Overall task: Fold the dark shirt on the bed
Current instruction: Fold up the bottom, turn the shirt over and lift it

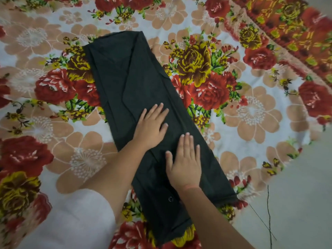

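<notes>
The left hand (151,124) is laid flat on the shirt (125,74), fingers straight and spread, with nothing grasped. The right hand (185,164) is pressed flat on the same cloth, just beside it and nearer the person, fingers likewise extended; a red band (190,186) is seen at its wrist. The shirt is spread as a long dark strip, its sides folded inward, laid diagonally across the flowered sheet (251,108). A small round snap (170,199) is seen on it by the right forearm. A white sleeve (71,218) is worn on the left arm. Pale floor (296,194) is seen at the right, crossed by a thin dark thread (267,212).
</notes>
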